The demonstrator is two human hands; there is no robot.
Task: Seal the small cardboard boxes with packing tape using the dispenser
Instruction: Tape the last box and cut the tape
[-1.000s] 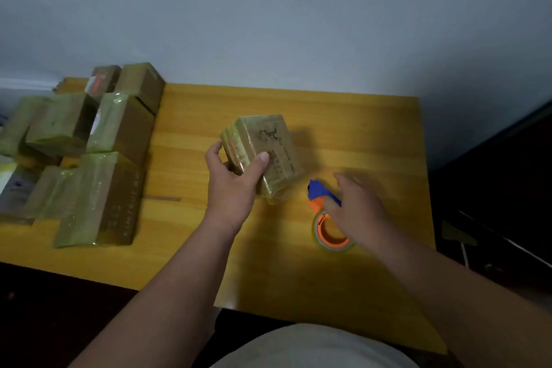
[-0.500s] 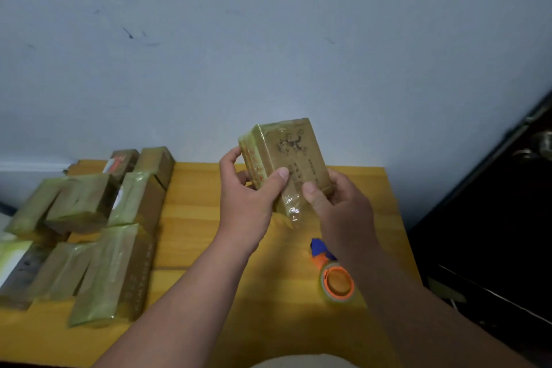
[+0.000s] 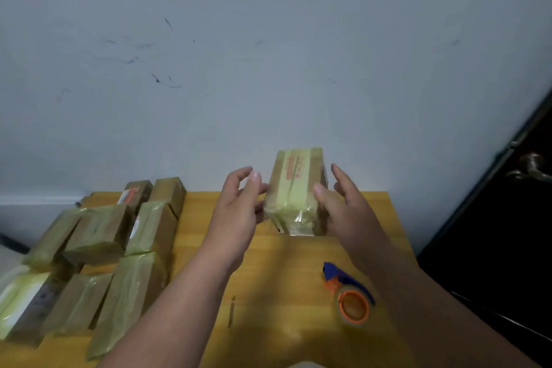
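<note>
A small cardboard box [image 3: 294, 188] wrapped in yellowish tape stands on end between my hands, above the back of the wooden table [image 3: 283, 272]. My left hand [image 3: 242, 206] is at its left side, fingers loosely bent, fingertips at the box edge. My right hand [image 3: 340, 206] is at its right side with the thumb on the front face and the fingers stretched out past the box. I cannot tell whether the box rests on the table. The tape dispenser [image 3: 348, 296], blue and orange with a clear roll, lies on the table under my right forearm.
Several taped boxes [image 3: 101, 248] lie piled on the table's left part. A pale wall rises behind the table. A dark door with a metal handle [image 3: 534, 170] stands at the right. The table's right edge is close to my right arm.
The box has turned, so a narrow taped side faces me. Both hands have loosened from a grip to a light hold at its sides. The view has tilted up slightly.
</note>
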